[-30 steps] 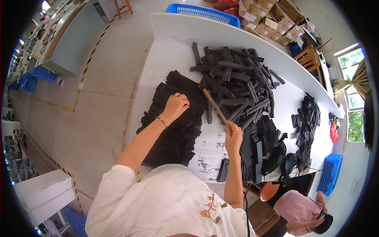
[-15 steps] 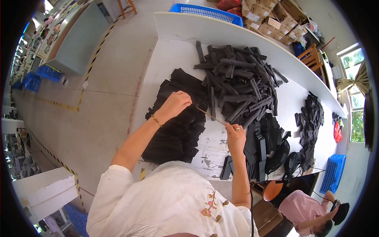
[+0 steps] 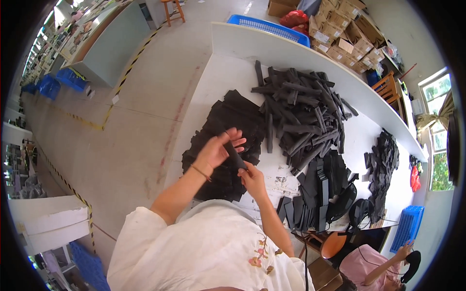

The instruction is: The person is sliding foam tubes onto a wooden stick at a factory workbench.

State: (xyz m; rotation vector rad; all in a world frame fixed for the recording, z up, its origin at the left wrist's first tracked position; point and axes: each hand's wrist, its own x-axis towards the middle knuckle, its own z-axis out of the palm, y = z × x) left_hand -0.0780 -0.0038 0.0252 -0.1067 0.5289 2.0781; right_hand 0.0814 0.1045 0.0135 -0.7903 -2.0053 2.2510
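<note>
Head view shows us both hands pinching one black strip [image 3: 233, 153] — left hand [image 3: 217, 150] above, right hand [image 3: 251, 177] below — over the flat black pile [image 3: 228, 121] on the table [image 3: 228, 72].

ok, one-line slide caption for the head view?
Both hands, left hand and right hand, hold a black strip above the white table.

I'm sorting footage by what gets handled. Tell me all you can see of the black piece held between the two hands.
The black piece is a narrow flat strip, matte and soft-looking like foam or fabric. It slants above the white table, over a pile of flat black pieces. The left hand holds its upper part; the right hand pinches its lower end.
</note>
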